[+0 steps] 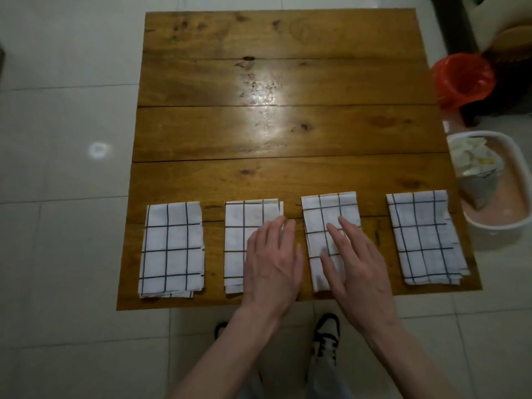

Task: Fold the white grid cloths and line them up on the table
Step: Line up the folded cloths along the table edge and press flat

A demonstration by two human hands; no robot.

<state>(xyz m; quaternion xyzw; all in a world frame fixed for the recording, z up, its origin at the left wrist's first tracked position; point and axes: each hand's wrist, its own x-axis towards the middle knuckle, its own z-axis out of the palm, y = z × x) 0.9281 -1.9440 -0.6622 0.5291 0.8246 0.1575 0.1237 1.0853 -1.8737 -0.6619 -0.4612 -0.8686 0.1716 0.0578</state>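
A: What's the surface looking like rn?

B: Square wooden plank table, knots and dark seams showing, w/ a bright light glare shining mid-top. It's sitting on a pale tiled floor.

A: And the cloths?

B: Four folded white cloths w/ dark grid lines are lying in a row along the near edge. Left hand is resting flat, fingers straight and together, on the second folded grid cloth. Right hand is lying flat on the third folded grid cloth, fingers straight, slightly spread. Neither is gripping anything.

A: The other two?

B: First folded grid cloth is sitting well left of the left hand; fourth folded grid cloth is sitting right of the right hand, near the table's right edge. All four apart, wood showing btwn them.

A: Room around it?

B: Right of the right hand, on the floor: a white-rimmed tub w/ crumpled stuff inside, and beyond it an orange plastic bag. Below the hands, black-and-white sneakers are standing on the tiles.
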